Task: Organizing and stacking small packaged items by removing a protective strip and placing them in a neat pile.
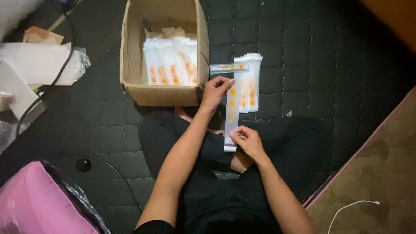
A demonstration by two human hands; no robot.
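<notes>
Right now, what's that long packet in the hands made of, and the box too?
The long packet, pinched at its ends by the left hand and right hand, looks like thin glossy plastic, whitish with orange print. The box looks like plain brown cardboard: matte, with raw flap edges.

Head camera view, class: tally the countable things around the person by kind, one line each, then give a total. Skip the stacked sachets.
Cardboard box: 1
Long sachet held between the left hand and right hand: 1
Sachet lying crosswise on the pile: 1
Pink bag: 1
White cable: 1
Total: 5
</notes>
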